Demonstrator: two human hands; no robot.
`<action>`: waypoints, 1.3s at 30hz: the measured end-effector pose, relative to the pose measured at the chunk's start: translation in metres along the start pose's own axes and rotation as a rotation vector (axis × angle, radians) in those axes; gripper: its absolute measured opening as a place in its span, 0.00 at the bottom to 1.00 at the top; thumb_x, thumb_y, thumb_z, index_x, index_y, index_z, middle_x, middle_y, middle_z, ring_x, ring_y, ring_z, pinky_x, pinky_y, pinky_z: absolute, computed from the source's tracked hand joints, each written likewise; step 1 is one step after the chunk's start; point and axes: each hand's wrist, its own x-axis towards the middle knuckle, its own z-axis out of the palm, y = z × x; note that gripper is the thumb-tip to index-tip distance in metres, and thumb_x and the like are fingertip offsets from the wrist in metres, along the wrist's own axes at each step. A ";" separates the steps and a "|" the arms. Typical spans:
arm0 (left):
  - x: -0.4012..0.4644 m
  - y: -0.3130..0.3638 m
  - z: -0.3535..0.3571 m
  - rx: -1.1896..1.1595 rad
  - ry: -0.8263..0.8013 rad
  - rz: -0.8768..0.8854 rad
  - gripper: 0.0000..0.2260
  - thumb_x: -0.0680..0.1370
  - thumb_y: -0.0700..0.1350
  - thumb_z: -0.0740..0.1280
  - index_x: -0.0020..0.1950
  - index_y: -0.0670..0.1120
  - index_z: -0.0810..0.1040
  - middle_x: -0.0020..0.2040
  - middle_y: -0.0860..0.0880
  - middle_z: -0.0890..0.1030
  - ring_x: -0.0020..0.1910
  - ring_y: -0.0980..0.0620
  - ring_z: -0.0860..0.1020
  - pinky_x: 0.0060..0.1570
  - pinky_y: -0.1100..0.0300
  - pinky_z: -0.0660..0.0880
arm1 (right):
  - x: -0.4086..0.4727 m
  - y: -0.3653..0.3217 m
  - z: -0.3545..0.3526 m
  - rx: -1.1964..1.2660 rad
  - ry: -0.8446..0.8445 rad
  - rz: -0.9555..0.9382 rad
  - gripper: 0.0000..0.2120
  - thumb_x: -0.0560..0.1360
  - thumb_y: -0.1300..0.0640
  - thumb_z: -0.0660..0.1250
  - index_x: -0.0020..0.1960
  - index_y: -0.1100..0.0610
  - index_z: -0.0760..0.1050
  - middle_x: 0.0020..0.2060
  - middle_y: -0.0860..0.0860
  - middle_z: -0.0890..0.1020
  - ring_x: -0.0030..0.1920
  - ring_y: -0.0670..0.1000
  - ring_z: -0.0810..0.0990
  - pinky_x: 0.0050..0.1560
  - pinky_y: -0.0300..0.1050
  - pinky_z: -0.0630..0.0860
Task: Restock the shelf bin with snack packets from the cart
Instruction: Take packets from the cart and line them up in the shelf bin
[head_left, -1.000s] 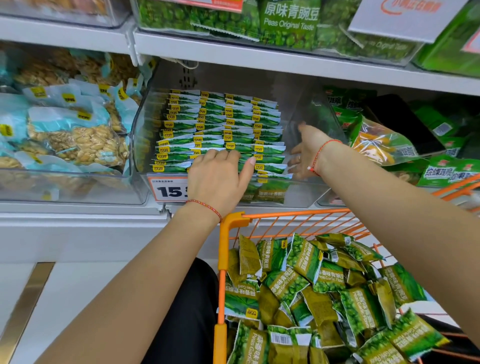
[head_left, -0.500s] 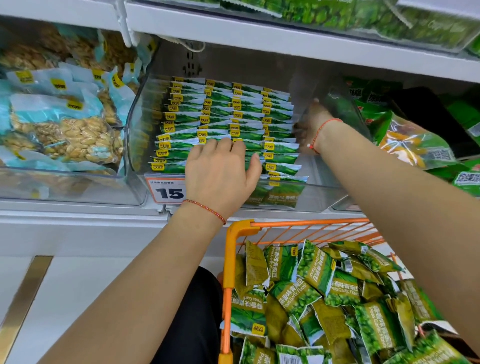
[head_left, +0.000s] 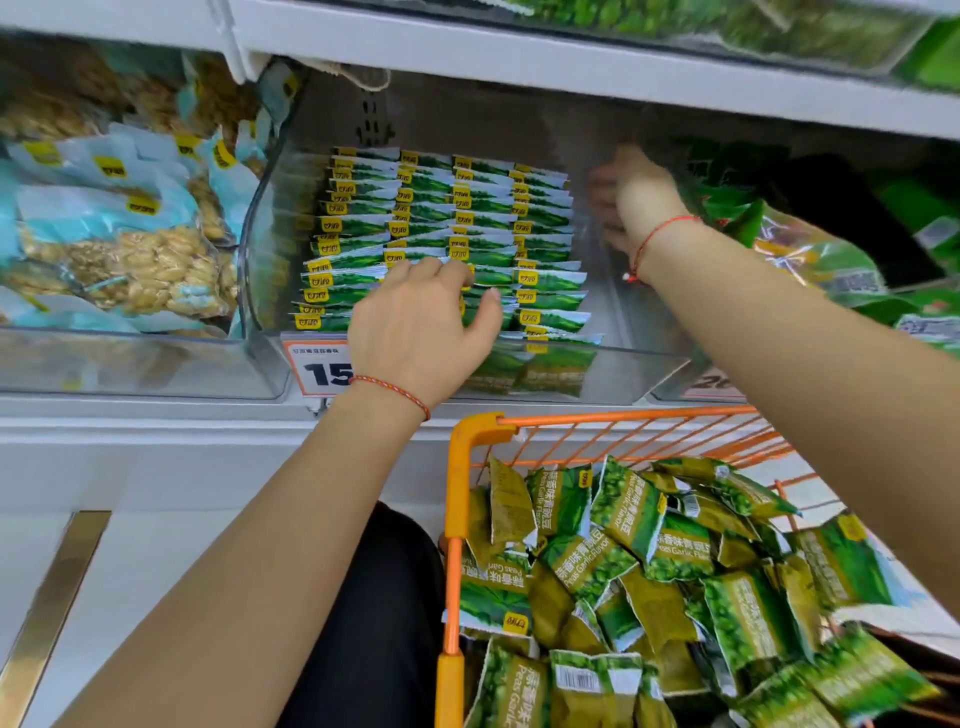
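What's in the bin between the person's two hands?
In the head view, upright rows of green snack packets fill the clear bin between left hand and right hand.

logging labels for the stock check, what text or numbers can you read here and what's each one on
"15", cut off by the left hand: orange price tag on the shelf bin.
"Peas Garlic Flavor", beside Chinese characters: snack packets in the cart.
Yellow logo stickers on the rows of packets in the bin: too small to read.
Second price tag to the right: blurred and cut off.
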 end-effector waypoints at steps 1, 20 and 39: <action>-0.001 0.000 -0.004 -0.054 -0.015 -0.010 0.20 0.76 0.58 0.54 0.53 0.49 0.81 0.47 0.51 0.82 0.51 0.48 0.76 0.32 0.61 0.60 | -0.013 -0.004 -0.009 0.000 -0.022 0.000 0.18 0.80 0.44 0.53 0.47 0.54 0.74 0.40 0.50 0.77 0.32 0.43 0.69 0.38 0.40 0.68; -0.087 0.123 -0.009 0.325 -1.096 0.224 0.22 0.77 0.62 0.60 0.37 0.44 0.70 0.36 0.49 0.73 0.40 0.47 0.74 0.40 0.58 0.71 | -0.159 0.138 -0.114 -1.121 -0.411 0.009 0.20 0.78 0.47 0.61 0.65 0.58 0.75 0.58 0.57 0.79 0.56 0.57 0.78 0.52 0.44 0.74; -0.093 0.115 0.000 -0.327 -1.023 0.209 0.11 0.77 0.53 0.65 0.37 0.51 0.71 0.47 0.52 0.72 0.47 0.53 0.72 0.47 0.56 0.70 | -0.163 0.164 -0.101 -1.003 -0.445 0.103 0.14 0.71 0.48 0.71 0.37 0.55 0.70 0.32 0.50 0.71 0.35 0.51 0.71 0.36 0.43 0.68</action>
